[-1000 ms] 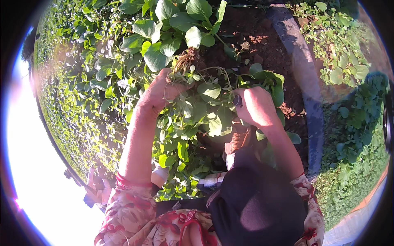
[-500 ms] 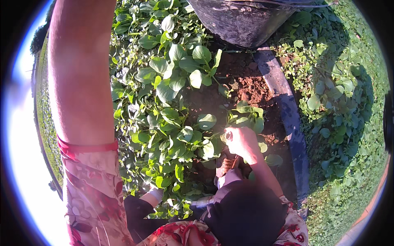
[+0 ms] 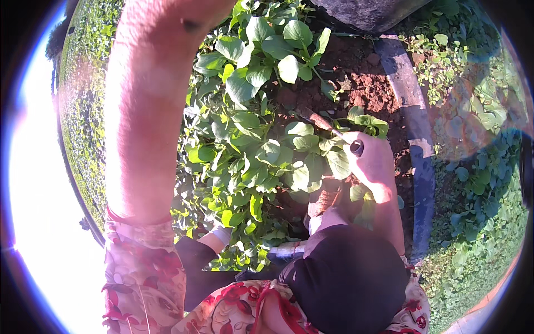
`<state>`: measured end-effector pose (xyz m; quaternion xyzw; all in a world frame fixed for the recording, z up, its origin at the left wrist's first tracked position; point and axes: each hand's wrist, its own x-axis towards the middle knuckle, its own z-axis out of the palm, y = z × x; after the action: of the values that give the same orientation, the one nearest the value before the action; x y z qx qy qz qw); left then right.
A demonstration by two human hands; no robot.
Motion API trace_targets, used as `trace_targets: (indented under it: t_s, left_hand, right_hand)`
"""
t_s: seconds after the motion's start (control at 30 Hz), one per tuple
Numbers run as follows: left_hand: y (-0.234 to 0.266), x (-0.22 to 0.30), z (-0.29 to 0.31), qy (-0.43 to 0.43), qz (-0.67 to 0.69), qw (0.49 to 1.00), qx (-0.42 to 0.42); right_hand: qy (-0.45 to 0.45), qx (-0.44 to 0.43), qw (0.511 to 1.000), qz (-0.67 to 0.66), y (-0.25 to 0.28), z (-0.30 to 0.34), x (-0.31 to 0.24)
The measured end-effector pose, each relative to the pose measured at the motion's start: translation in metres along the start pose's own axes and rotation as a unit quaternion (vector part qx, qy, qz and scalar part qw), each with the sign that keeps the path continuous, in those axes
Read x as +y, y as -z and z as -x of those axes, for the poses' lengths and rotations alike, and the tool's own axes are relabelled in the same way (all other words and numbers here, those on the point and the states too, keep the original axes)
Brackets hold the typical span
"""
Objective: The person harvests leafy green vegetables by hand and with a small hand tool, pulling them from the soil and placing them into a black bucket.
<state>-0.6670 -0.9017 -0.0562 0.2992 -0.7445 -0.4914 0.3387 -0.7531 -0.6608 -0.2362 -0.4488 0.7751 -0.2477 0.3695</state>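
Left arm lifted out of view; tool kept among the leaves

The right hand (image 3: 371, 162) is closed on a tool (image 3: 321, 121), blade at the plants (image 3: 261, 156) by bare soil (image 3: 364, 89); the left hand, formerly in the leaves, is now raised out of frame; its grip cannot be told.

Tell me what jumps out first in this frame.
The bare left forearm rises up the left side, its hand out of view above. At centre right, the right hand grips a dark-handled digging tool over red-brown soil. Broad green leafy plants fill the middle.
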Motion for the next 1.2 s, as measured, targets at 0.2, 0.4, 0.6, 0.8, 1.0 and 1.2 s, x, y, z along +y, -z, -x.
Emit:
trace_targets:
  t_s: [0.2, 0.4, 0.6, 0.8, 1.0, 1.2]
  left_hand:
    - [-0.020, -0.143, 0.143, 0.248, -0.464, 0.814, -0.248]
    - [0.003, -0.226, 0.165, 0.362, -0.547, 0.699, -0.286]
    - [0.002, -0.230, 0.165, 0.342, -0.534, 0.709, -0.308]
    - [0.056, -0.281, 0.200, 0.468, -0.395, 0.777, -0.142]
    - [0.064, -0.257, 0.203, 0.450, -0.427, 0.774, -0.126]
    - [0.034, -0.228, 0.176, 0.499, -0.487, 0.669, -0.259]
  right_hand:
    - [0.077, -0.025, 0.993, 0.083, -0.020, -0.015, -0.016]
    - [0.095, 0.062, 0.992, 0.058, -0.053, -0.008, -0.013]
    - [0.066, 0.074, 0.995, 0.005, -0.099, -0.038, -0.005]
    - [0.172, -0.025, 0.979, 0.106, -0.085, -0.049, -0.024]
    - [0.133, -0.056, 0.985, 0.090, -0.057, -0.035, -0.034]
    - [0.126, -0.093, 0.982, 0.101, -0.058, -0.033, -0.038]
